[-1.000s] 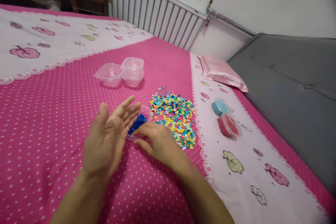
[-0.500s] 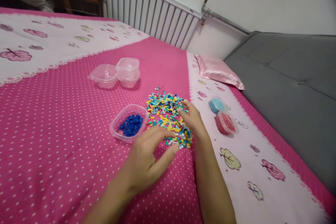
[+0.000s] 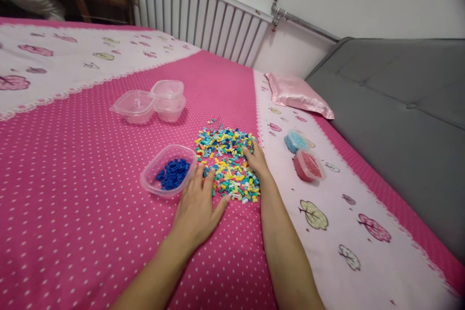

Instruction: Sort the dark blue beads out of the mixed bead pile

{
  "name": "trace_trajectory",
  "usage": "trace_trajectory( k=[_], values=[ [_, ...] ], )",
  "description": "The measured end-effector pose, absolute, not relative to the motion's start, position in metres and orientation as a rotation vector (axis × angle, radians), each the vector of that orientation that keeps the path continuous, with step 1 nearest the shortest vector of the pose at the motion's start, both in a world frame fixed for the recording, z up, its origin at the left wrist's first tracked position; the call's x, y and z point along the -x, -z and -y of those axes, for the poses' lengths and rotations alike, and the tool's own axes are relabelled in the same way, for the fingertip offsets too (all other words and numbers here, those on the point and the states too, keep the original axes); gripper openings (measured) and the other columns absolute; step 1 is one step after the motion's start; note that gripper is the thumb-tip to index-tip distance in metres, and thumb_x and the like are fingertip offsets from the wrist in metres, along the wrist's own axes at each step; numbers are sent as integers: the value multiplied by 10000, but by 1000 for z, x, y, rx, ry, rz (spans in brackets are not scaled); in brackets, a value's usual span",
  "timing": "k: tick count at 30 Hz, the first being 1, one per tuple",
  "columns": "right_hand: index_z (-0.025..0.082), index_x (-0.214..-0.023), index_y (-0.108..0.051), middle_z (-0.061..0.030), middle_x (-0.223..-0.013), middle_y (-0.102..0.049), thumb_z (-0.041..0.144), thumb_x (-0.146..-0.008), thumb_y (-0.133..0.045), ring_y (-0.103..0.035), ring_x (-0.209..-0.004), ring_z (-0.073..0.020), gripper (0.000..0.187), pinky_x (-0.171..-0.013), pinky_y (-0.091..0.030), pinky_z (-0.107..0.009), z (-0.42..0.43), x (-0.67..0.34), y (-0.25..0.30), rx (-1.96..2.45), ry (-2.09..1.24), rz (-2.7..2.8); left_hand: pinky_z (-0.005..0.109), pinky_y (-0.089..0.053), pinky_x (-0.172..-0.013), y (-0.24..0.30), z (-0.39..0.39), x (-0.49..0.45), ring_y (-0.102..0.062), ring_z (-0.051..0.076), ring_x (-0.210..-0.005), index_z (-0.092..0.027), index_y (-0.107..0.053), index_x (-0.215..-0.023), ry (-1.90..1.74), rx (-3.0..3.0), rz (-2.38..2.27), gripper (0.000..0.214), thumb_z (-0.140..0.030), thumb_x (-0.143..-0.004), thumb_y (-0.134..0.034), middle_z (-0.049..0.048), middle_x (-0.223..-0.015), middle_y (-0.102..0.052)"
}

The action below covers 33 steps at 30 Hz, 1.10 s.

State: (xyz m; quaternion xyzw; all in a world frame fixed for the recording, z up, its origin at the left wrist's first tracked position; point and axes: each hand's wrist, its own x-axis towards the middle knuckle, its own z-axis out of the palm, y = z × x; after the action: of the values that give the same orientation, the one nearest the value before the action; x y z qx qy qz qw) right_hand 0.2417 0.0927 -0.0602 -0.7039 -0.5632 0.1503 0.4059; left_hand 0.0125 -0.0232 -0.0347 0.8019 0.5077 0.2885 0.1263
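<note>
A loose pile of small multicoloured building bricks (image 3: pixel 232 174) lies on the pink dotted bedspread, with a thinner strip across its middle. My left hand (image 3: pixel 198 203) is open at the pile's lower left edge, fingers spread, fingertips beside the bricks. Against its outer side stands a clear plastic container (image 3: pixel 148 177), lidless, holding dark blue bricks (image 3: pixel 173 174). At the pile's upper right edge is my right hand (image 3: pixel 257 159), thumb and fingers apart and slightly curved around the bricks. Nothing shows in its grasp, though the fingertips are partly hidden.
Clear plastic containers (image 3: pixel 134 106) stand farther back on the left, some stacked. To the right are a container of light blue bricks (image 3: pixel 296 141) and one of red bricks (image 3: pixel 308 167). A pink pillow (image 3: pixel 300 92) lies by the grey headboard (image 3: pixel 392 92). A radiator (image 3: pixel 203 14) lines the wall.
My left hand has moved left and flattened, its fingers now spread beside the blue bricks' container. My right hand has lowered against the pile's right edge. The view has shifted slightly.
</note>
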Motion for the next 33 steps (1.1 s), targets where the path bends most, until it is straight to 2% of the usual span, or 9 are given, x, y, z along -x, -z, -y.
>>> trace_trajectory(
  k=[3,8,12,19,26,33],
  values=[
    [141,-1344,-422,-166,-1405,-402,415,-786,-521,-328,-1333,-290,630,-1107,-240,-484,-90,-236,60,1782,-369,1460,532,-283,-1080,36,18,-13,-234,348,-1382,-106,-382,-1378,-815,-2292,-1497,673,-526,-856,-450,221,-1487,-288],
    [160,-1353,-416,-169,-1347,-352,459,-720,-604,-383,-1263,-298,725,-1045,-355,-477,-84,-222,55,1766,-400,1435,508,-289,-1086,36,8,-14,-247,331,-1381,-85,-346,-1404,-760,-2251,-1461,713,-548,-865,-408,216,-1485,-298],
    [146,-1343,-430,-169,-1305,-372,460,-701,-638,-394,-1259,-301,744,-1073,-320,-456,-83,-217,52,1816,-373,1469,517,-289,-1081,36,3,-15,-269,339,-1370,-83,-375,-1387,-774,-2274,-1428,734,-569,-842,-441,213,-1478,-315],
    [177,-1339,-433,-142,-1360,-458,422,-741,-632,-408,-1280,-269,676,-1071,-315,-445,-83,-217,46,1618,-491,1713,526,-319,-1048,36,2,-14,-381,338,-1293,-146,-460,-1338,-741,-2376,-1278,720,-614,-792,-495,181,-1407,-423],
    [166,-1364,-407,-126,-1435,-403,327,-754,-635,-354,-1339,-211,671,-1118,-250,-398,-76,-207,31,1393,-627,1920,518,-343,-1017,30,7,-15,-451,335,-1197,-134,-492,-1308,-719,-2417,-1136,678,-579,-797,-510,177,-1293,-504],
    [186,-1217,-559,-93,-1307,-550,371,-780,-643,-485,-1233,-191,482,-1073,-328,-387,-68,-203,14,1170,-813,2092,492,-383,-973,24,13,-14,-491,315,-1116,-157,-541,-1237,-734,-2403,-1080,574,-514,-788,-548,154,-1218,-536]
  ],
)
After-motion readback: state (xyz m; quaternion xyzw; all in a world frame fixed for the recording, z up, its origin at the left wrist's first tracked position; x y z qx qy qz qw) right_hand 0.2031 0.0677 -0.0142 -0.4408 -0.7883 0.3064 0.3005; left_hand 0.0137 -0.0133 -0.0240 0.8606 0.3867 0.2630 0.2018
